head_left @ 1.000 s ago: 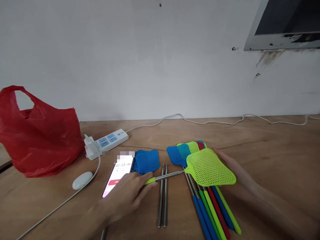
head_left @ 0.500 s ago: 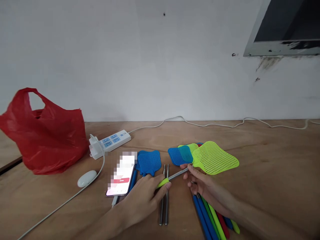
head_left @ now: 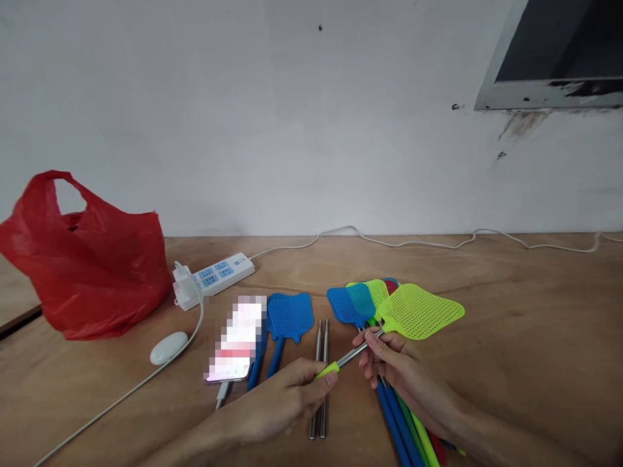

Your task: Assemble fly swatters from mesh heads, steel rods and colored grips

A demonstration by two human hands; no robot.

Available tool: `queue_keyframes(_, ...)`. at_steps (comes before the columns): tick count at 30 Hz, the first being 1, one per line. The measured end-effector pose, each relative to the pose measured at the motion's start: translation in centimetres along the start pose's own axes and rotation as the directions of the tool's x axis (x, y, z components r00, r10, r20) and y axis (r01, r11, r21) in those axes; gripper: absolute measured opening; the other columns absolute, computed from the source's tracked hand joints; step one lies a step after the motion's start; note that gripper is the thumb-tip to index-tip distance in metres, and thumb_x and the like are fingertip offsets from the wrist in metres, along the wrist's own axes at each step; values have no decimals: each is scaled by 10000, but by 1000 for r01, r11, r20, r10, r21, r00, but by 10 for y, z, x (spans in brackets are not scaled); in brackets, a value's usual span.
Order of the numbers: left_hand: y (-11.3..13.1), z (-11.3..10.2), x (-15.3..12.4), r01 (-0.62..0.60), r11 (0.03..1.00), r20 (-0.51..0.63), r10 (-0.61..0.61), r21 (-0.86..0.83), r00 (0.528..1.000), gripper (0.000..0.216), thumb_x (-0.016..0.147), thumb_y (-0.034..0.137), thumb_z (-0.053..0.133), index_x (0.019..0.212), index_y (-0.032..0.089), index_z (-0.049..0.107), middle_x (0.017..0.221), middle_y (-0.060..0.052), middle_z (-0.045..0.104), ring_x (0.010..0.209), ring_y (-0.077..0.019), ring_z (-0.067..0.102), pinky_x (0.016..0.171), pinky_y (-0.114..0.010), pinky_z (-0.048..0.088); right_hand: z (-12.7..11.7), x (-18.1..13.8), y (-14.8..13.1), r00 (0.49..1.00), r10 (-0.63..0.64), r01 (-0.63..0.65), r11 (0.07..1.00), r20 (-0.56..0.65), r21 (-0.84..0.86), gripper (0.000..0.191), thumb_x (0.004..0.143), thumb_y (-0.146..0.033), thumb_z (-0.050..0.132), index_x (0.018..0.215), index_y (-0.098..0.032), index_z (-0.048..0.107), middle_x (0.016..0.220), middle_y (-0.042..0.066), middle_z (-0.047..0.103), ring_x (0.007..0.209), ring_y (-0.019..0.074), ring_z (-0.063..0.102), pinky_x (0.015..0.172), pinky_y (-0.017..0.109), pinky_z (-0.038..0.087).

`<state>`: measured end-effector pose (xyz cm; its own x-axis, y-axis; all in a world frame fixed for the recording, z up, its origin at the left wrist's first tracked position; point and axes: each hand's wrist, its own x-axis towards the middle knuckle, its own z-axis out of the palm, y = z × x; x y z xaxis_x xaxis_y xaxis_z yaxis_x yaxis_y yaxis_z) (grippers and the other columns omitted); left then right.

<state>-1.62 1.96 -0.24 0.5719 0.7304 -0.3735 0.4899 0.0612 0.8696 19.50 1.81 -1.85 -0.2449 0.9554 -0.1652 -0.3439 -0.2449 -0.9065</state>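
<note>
A yellow-green fly swatter [head_left: 421,311] with a metal shaft is held between both hands, tilted with its mesh head up to the right. My left hand [head_left: 287,395] is closed on its yellow-green grip. Close below the mesh head, my right hand [head_left: 389,360] pinches the metal shaft. Two bare metal rods [head_left: 324,383] lie side by side on the table just past my left fingers. Beneath my right hand and forearm lies a pile of swatters with blue, green, yellow-green and red handles [head_left: 403,421]; their overlapping heads [head_left: 348,305] show behind it.
Blue fly swatters [head_left: 292,314] lie left of the rods, partly under a lit phone [head_left: 236,344] with a charging cable. A white power strip [head_left: 219,279], a white oval device [head_left: 169,348] and a red plastic bag [head_left: 97,266] are farther left. A white cord [head_left: 403,244] runs along the wall.
Both hands have shifted slightly, my left one down and to the right. The held swatter's shaft now slopes more steeply, and more of the blue handles on the left shows.
</note>
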Motion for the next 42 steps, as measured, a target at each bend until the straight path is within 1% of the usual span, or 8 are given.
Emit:
queue_keyframes(3,2,-14,-4,298,875,351,-161,-382,922,566,834,746,567,737,243,327,530,116,216,414,-74,77,389,-204,61,-9,4,-5,995,-72,74,997,-74,24,425,705,-589,820,790,-184,726,680,9,608,599,126,526,515,245,423)
queue_keyframes(5,-1,-22,-8,337,828,401,-150,-448,903,593,818,756,575,721,243,296,533,120,161,431,-77,27,400,-210,32,-20,11,-9,972,-151,162,986,-178,48,400,679,-556,852,765,-190,717,635,-12,565,580,112,484,501,228,399)
queue_keyframes(9,-9,-26,-11,143,976,-78,-157,-166,985,537,895,759,378,772,238,417,599,68,361,456,-110,300,432,-212,252,-36,22,-11,955,-162,181,982,-250,58,390,665,-522,873,726,-178,699,590,-35,493,527,88,400,470,213,364)
queue_keyframes(11,-10,-25,-10,48,965,-353,49,259,934,475,968,643,303,837,232,501,693,6,512,605,-179,501,552,-275,386,-34,23,-8,971,-132,145,988,-199,52,394,691,-535,853,740,-174,701,581,-40,479,510,84,387,466,216,365)
queue_keyframes(13,-9,-25,-9,108,779,-443,230,618,867,417,1014,502,281,838,223,535,739,-42,601,708,-236,595,627,-321,408,-30,22,-5,982,-113,120,992,-150,33,403,711,-550,834,772,-172,709,584,-39,495,503,82,403,466,214,370)
queue_keyframes(21,-9,-39,-10,551,290,-592,76,783,802,448,1041,363,328,845,161,676,874,-163,745,826,-354,728,619,-346,450,-28,27,4,993,-87,84,996,-83,-33,457,729,-604,795,753,-163,675,541,-54,501,457,71,426,442,198,370)
queue_keyframes(31,-15,-38,-5,571,266,-599,35,777,800,479,1045,369,365,842,136,732,874,-188,749,857,-398,729,670,-420,516,-29,28,4,994,-75,72,997,-74,-38,506,718,-650,774,695,-171,610,455,-67,478,391,62,412,405,188,322)
queue_keyframes(42,-24,-35,1,408,259,-432,44,876,901,372,1042,297,369,1012,137,702,882,-171,744,826,-383,725,682,-449,522,-32,26,4,996,-65,64,998,-63,-13,543,769,-653,716,627,-214,428,445,-92,435,334,45,338,352,176,273)
